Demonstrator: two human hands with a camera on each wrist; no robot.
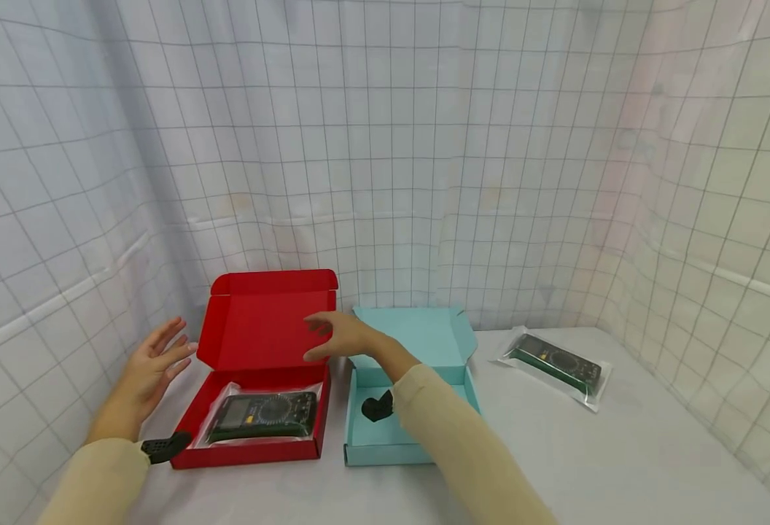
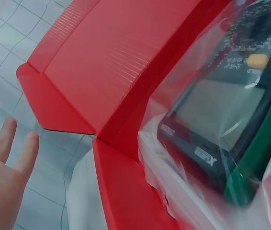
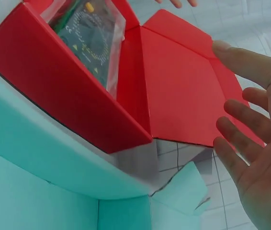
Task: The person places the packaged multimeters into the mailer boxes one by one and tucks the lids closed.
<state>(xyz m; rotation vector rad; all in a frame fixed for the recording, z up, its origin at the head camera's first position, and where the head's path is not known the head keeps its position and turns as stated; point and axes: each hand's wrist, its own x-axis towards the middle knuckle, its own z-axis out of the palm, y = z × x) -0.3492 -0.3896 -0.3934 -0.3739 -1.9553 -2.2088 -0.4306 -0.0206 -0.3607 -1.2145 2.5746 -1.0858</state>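
Note:
A red cardboard box (image 1: 191, 458) stands with its lid (image 1: 280, 328) raised at the back. Inside it lies a green-and-black multimeter (image 1: 268, 413) in a clear plastic bag, its screen and dial facing up. My left hand (image 1: 152, 364) hovers beside the lid's left edge with fingers spread, holding nothing. On the other side, my right hand (image 1: 339, 334) is in front of the lid's right part, fingers loosely bent and apart from the thumb. In the right wrist view no object lies between the right hand's fingers (image 3: 244, 135).
Right of the red box is an open light-blue box (image 1: 385, 456), partly covered by my right forearm; a black item (image 1: 377, 407) shows there by the sleeve. Farther right, another bagged multimeter (image 1: 558, 363) lies on the white table (image 1: 621, 452). Grid-patterned curtains (image 1: 398, 146) surround the table.

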